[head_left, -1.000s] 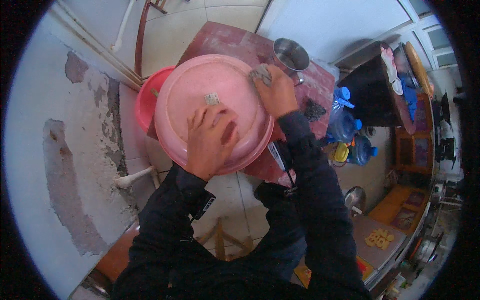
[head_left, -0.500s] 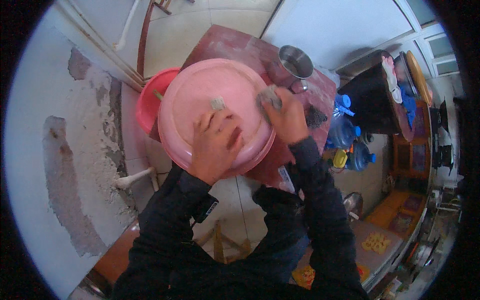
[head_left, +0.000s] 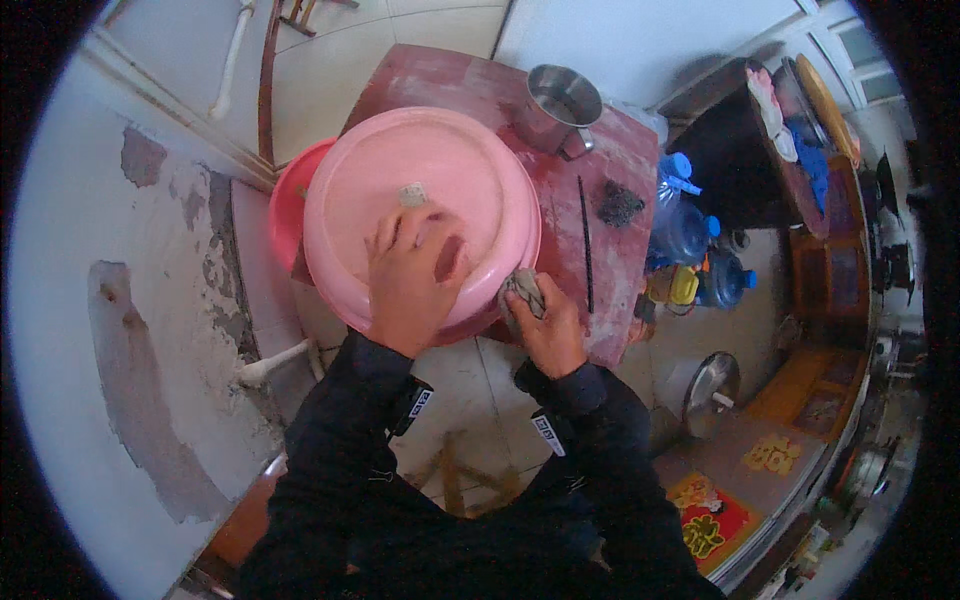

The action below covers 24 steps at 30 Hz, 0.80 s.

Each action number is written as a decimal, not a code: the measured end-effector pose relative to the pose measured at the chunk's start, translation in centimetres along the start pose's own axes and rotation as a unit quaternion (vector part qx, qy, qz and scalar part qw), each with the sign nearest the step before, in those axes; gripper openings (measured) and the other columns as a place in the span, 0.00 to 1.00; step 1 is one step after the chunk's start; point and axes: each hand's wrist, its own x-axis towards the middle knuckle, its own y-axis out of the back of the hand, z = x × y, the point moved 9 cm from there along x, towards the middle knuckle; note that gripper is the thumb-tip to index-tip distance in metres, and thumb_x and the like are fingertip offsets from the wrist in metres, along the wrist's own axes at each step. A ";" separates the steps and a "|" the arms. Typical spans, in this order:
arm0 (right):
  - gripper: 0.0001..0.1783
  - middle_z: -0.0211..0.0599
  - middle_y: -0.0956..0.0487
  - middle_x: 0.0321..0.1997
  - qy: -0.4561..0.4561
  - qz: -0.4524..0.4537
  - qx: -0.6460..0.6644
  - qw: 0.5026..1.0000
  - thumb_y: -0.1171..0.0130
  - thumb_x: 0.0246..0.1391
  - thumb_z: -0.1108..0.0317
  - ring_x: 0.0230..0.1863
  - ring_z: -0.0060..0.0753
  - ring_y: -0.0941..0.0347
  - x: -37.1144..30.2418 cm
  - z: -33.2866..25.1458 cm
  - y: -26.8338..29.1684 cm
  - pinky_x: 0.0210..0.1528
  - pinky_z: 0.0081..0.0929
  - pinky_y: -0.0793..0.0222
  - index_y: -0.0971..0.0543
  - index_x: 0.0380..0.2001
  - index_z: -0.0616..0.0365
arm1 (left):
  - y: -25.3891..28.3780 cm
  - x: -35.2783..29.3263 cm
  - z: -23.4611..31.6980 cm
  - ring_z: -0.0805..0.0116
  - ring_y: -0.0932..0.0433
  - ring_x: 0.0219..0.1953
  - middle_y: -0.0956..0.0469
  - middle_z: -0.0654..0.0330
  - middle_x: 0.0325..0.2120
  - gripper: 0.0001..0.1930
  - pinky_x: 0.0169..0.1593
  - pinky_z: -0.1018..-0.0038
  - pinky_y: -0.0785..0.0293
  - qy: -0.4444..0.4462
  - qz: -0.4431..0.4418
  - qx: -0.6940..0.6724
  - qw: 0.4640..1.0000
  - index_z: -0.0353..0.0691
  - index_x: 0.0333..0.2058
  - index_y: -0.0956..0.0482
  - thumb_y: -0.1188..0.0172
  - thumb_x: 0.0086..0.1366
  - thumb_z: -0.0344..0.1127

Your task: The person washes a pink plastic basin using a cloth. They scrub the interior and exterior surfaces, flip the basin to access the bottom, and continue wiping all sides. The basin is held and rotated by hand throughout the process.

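A large round pink basin (head_left: 430,170), its flat face with a small sticker upward, sits at the near left of a worn reddish table (head_left: 420,70). My left hand (head_left: 415,270) lies on that face near the close edge, fingers bent and slightly apart. At the basin's near right rim, my right hand (head_left: 555,325) is closed on a crumpled grey cloth (head_left: 522,295), which presses against the rim. The part of the cloth inside my fingers is hidden.
A metal mug (head_left: 560,105), a dark scouring pad (head_left: 620,203) and a thin black stick (head_left: 585,245) lie on the table. Behind the basin's left side shows a second pink basin (head_left: 290,205). Blue water bottles (head_left: 685,230) and a metal lid (head_left: 712,392) are at right.
My right hand has brought the cloth down along the basin's right rim toward me. The thin black stick now shows on the table. My left hand stays on the basin.
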 end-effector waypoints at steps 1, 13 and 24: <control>0.14 0.50 0.17 0.39 -0.015 0.006 0.011 1.000 0.37 0.61 0.67 0.41 0.44 0.18 -0.4 0.6 -0.1 0.47 0.38 0.25 0.20 0.47 0.62 | 0.0 0.0 0.0 0.54 0.29 0.56 0.23 0.62 0.51 0.15 0.58 0.56 0.34 -0.001 0.002 -0.005 1.000 0.46 0.43 0.17 0.30 0.56 0.35; 0.14 0.56 0.18 0.41 0.094 0.057 0.008 0.994 0.33 0.57 0.66 0.42 0.62 0.21 7.4 -5.1 0.9 0.45 0.46 0.27 0.20 0.43 0.62 | 0.4 0.2 0.4 0.52 0.26 0.54 0.21 0.60 0.50 0.15 0.60 0.57 0.32 -0.001 0.013 0.024 1.000 0.45 0.42 0.16 0.31 0.54 0.30; 0.17 0.60 0.18 0.38 0.028 0.104 -0.112 0.988 0.38 0.62 0.60 0.40 0.66 0.21 13.2 1.8 1.4 0.43 0.51 0.26 0.20 0.45 0.64 | 0.4 0.4 0.3 0.52 0.28 0.55 0.23 0.62 0.50 0.15 0.58 0.56 0.33 -0.018 0.004 -0.010 1.000 0.46 0.43 0.17 0.31 0.55 0.31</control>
